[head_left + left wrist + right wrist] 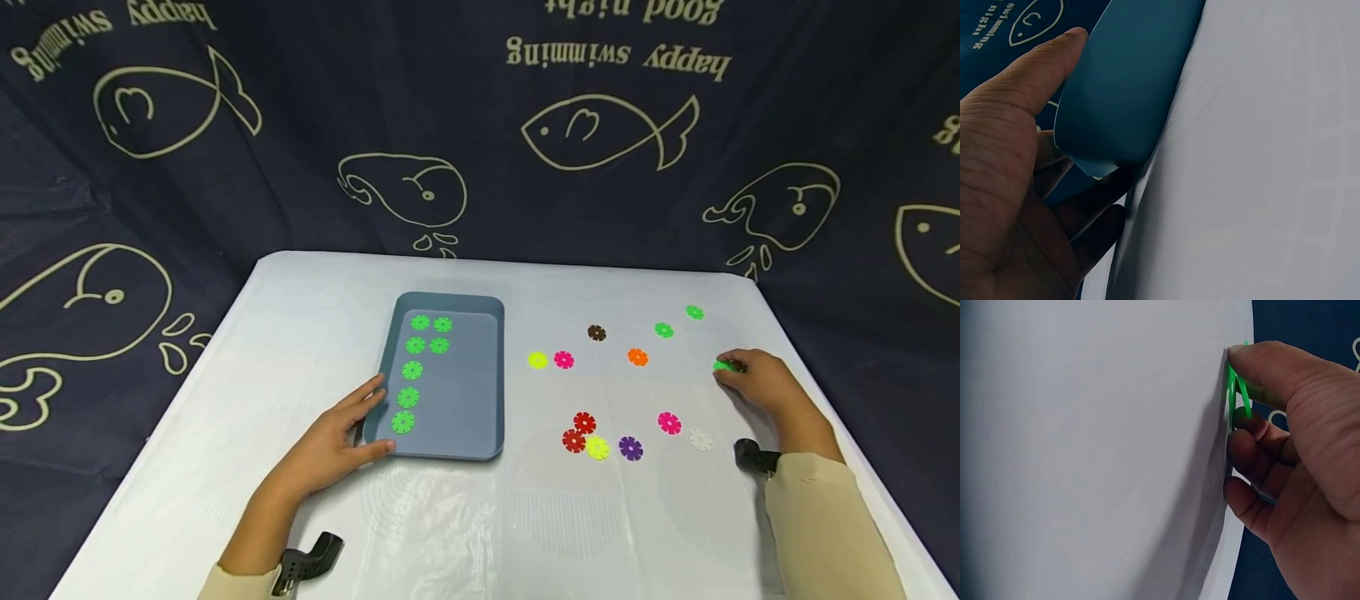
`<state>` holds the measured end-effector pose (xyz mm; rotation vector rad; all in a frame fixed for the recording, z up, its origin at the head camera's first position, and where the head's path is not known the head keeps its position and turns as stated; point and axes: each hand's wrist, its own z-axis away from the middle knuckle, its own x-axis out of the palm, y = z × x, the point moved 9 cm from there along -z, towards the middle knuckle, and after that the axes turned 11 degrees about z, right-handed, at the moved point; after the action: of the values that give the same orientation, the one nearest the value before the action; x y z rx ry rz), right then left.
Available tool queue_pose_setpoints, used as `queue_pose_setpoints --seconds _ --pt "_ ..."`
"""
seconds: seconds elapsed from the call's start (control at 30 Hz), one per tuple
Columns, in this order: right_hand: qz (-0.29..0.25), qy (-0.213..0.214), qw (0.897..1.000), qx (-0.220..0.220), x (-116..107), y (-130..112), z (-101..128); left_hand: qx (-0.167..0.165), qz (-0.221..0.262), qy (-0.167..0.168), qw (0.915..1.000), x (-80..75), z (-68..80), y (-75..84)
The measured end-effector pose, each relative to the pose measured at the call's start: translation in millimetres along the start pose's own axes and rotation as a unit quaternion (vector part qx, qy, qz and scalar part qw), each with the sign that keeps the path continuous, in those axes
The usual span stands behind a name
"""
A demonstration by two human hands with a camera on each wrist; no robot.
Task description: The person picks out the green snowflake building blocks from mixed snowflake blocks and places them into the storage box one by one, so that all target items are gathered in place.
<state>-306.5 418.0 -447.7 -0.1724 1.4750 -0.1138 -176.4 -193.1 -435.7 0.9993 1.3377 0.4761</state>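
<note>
A grey-blue tray point(465, 392) holds several green notched discs point(412, 370) in two columns at its left side. My left hand point(330, 446) holds the tray's near-left corner, thumb at the front rim and fingers along the left side. In the left wrist view, the thumb lies against the tray's rim point(1119, 81) with the fingers around the corner. At the table's right side, my right hand point(761, 379) pinches a green notched disc point(724, 366) close over the table. The right wrist view shows green edges point(1246, 400) between thumb and fingers, close to the tabletop.
Two more green discs point(663, 330) lie beyond the right hand. Between tray and right hand are scattered orange point(637, 357), brown, pink, yellow, red, purple point(631, 448) and white discs. A white cover point(315, 333) lies on the table; a dark printed cloth point(480, 100) hangs behind.
</note>
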Motion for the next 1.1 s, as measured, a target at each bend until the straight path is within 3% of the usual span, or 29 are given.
queue_pose_setpoints --seconds 0.27,0.57,0.77,1.1 --pt "0.005 -0.009 1.000 0.005 0 -1 2 0.001 -0.004 0.001 1.0000 0.0 0.0 1.4" --pt "-0.007 0.022 1.000 -0.011 -2 -6 6 0.002 -0.004 0.002 1.0000 0.8 0.6 3.0" --pt "-0.035 0.069 0.996 -0.042 -15 -23 9 -0.001 0.000 0.001 1.0000 0.9 0.3 2.3" --pt "-0.061 0.074 0.992 -0.079 -33 -61 9 0.001 -0.002 0.000 1.0000 1.2 0.3 2.2"
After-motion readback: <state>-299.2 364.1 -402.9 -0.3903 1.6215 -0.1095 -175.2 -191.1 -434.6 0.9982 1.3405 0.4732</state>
